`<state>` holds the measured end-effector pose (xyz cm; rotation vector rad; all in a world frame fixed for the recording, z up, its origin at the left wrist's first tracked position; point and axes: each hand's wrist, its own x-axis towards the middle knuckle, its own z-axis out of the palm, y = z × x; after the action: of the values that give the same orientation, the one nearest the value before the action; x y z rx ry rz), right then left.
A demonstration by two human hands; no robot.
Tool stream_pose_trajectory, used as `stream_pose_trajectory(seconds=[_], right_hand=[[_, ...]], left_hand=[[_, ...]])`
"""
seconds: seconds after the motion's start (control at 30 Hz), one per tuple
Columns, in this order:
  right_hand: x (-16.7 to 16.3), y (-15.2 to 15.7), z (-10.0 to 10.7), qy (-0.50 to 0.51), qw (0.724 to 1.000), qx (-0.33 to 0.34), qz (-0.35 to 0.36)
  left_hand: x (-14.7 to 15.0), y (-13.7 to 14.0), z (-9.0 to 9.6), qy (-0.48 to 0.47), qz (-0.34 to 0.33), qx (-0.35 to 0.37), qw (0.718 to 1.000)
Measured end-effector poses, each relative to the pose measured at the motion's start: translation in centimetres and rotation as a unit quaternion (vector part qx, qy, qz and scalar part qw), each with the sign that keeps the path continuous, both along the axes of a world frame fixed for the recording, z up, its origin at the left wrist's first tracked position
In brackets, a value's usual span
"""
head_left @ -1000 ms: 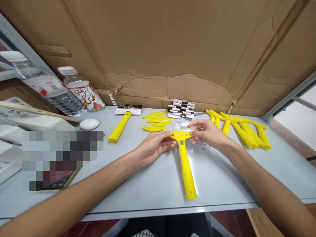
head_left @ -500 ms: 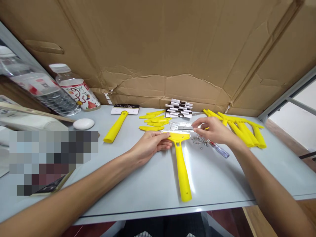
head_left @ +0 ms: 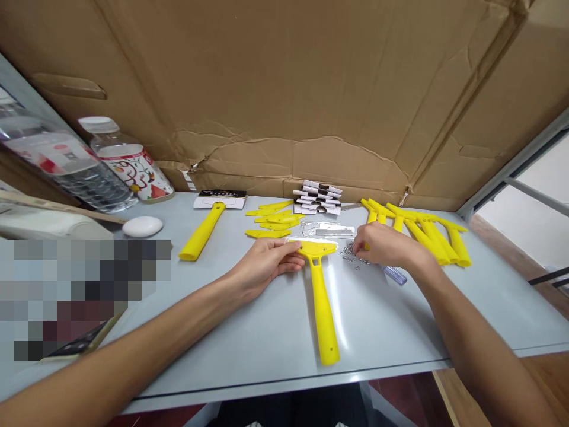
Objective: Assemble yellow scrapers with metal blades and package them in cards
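My left hand (head_left: 271, 264) is closed on the left end of a yellow scraper's (head_left: 324, 308) head, thumb on top. The scraper's handle points toward the table's front edge, and a white strip shows along its head. My right hand (head_left: 384, 244) is over a pile of small screws (head_left: 349, 252), fingertips pinched together among them. Whatever is between those fingertips is hidden. A screwdriver with a clear handle (head_left: 395, 275) lies partly under that hand. Just behind the scraper are metal blades (head_left: 334, 231) and several yellow cover plates (head_left: 269, 233).
Folded white-and-black cards (head_left: 317, 198) are stacked at the back. More yellow scraper handles (head_left: 457, 246) lie at right, and a carded scraper (head_left: 202, 234) at left. Bottles (head_left: 133, 166), a white oval object (head_left: 142, 226) and a blurred-out device stand left. Cardboard (head_left: 284, 89) walls the back.
My right hand has moved from beside the blades down toward me, onto the screws, and its fingers have drawn together. My left hand keeps hold of the scraper. The view has shifted slightly.
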<state>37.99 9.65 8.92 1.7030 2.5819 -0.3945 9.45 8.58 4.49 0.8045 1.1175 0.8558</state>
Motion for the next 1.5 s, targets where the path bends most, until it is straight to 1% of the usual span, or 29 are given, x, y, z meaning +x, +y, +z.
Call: stream_pose_trajectory(seconds=[0.2, 0.37, 0.5, 0.57, 0.6, 0.67, 0.7, 0.77, 0.83, 0.9, 1.07, 1.27, 1.4, 1.5], right_hand=[[-1.6, -0.8, 0.3, -0.096, 0.995, 0.019, 0.0], [-3.0, -1.1, 0.2, -0.18, 0.981, 0.062, 0.027], [-3.1, -1.1, 0.0, -0.199, 0.977, 0.072, 0.036], [-2.8, -1.0, -0.1, -0.166, 0.982, 0.078, 0.038], [-2.6, -0.9, -0.1, -0.131, 0.987, 0.086, 0.04], [-2.5, -0.8, -0.2, -0.024, 0.992, 0.112, 0.051], [-2.6, -0.8, -0.3, 0.04, 0.988, 0.135, 0.062], [-3.2, -0.9, -0.8, 0.154, 0.964, 0.195, 0.094], [-4.1, -1.1, -1.5, 0.211, 0.935, 0.253, 0.129], [-5.1, -1.4, -2.4, 0.213, 0.922, 0.286, 0.153], [-6.4, -1.9, -3.7, 0.2, 0.916, 0.309, 0.162], [-6.3, -2.3, -3.4, 0.236, 0.91, 0.285, 0.19], [-5.6, -1.9, -2.9, 0.283, 0.9, 0.278, 0.181], [-5.0, -1.5, -3.0, 0.281, 0.904, 0.269, 0.179]], left_hand=[[-0.1, -0.1, -0.1, 0.005, -0.003, 0.004, 1.0], [0.1, -0.2, -0.1, 0.011, -0.01, 0.016, 1.0], [0.3, -0.2, 0.0, 0.009, -0.012, 0.016, 1.0], [0.3, -0.3, 0.0, 0.007, -0.015, 0.017, 1.0], [0.3, -0.4, 0.0, 0.006, -0.017, 0.017, 1.0], [0.3, -0.5, 0.0, 0.002, -0.024, 0.016, 1.0], [0.4, -0.6, 0.0, -0.001, -0.029, 0.017, 0.999], [0.5, -0.9, -0.1, -0.008, -0.045, 0.024, 0.999], [0.6, -1.1, -0.3, -0.017, -0.06, 0.036, 0.997], [0.6, -1.3, -0.6, -0.027, -0.07, 0.046, 0.996], [0.6, -1.4, -1.0, -0.048, -0.086, 0.06, 0.993], [0.6, -1.5, -0.6, -0.051, -0.084, 0.06, 0.993], [0.7, -1.4, -0.4, -0.045, -0.084, 0.051, 0.994], [0.7, -1.4, -0.5, -0.044, -0.082, 0.05, 0.994]])
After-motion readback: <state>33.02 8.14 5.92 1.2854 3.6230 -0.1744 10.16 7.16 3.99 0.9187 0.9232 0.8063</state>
